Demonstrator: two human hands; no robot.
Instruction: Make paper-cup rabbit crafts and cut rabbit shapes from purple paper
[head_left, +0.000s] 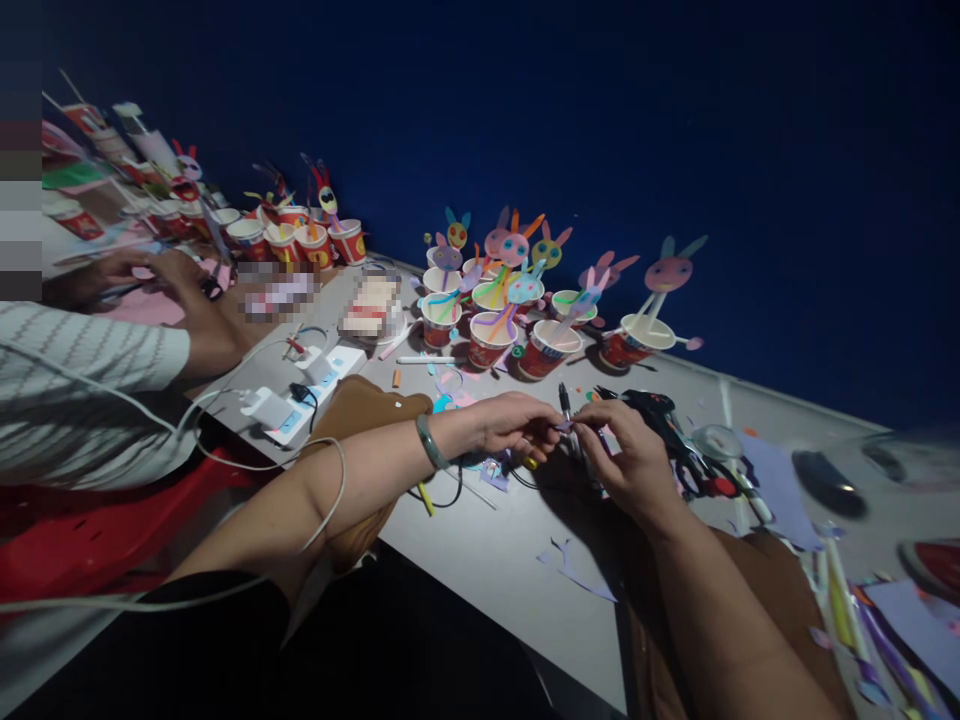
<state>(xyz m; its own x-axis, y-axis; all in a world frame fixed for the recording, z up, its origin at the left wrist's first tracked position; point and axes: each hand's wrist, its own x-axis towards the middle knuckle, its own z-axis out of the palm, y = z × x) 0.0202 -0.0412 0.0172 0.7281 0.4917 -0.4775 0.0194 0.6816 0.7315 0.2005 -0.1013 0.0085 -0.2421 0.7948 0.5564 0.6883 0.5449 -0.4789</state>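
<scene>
My left hand (517, 425), with a green bangle (429, 443) on its wrist, reaches over the table with its fingertips pinched at a small piece of purple paper (564, 426). Facing it, my right hand (626, 450) pinches the paper's other side, so the fingertips of both hands nearly meet. Just behind them a black pen (565, 398) points upward, partly hidden by my fingers. Purple paper scraps (581, 575) lie on the table below my hands. A pair of scissors (694, 465) with dark handles rests right of my right hand.
Behind my hands stand several paper cups (493, 340) holding rabbit-faced paper figures (669, 274). A white power strip (319, 395) with chargers and cables lies left. A co-worker's arm (214, 325) extends from the left. At right are a clear tape roll (718, 443) and purple paper sheets (784, 490).
</scene>
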